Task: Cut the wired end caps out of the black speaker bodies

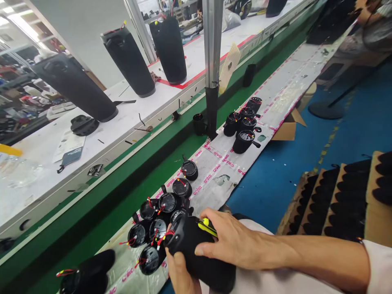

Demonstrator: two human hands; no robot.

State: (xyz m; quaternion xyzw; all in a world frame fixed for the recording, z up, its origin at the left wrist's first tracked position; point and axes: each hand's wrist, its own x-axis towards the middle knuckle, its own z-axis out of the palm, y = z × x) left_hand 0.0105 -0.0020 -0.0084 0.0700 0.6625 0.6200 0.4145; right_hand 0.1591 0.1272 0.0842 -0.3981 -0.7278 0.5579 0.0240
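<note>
A black fabric-covered cylindrical speaker (211, 267) lies tilted between both hands near my lap. My left hand (179, 271) is closed round its near side, thumb below the end rim, with part of the hand hidden. My right hand (232, 241) grips the speaker from above. A slim yellow-and-black tool (208, 227) shows by the right fingers; its kind is unclear. Red wires (169, 233) with small connectors stick out at the speaker's upper end. Beside it stand several small black cylindrical speakers (149, 259) with red wires, on a bench strip covered in printed film (211, 179).
More small speakers (244, 141) stand farther along the strip. Tall black speakers (130, 63) rest on the white bench (122, 112), behind a green conveyor belt (107, 220). A metal post (212, 45) rises between. Cartons of black cylinders (349, 196) stand right; another person (375, 24) is far right.
</note>
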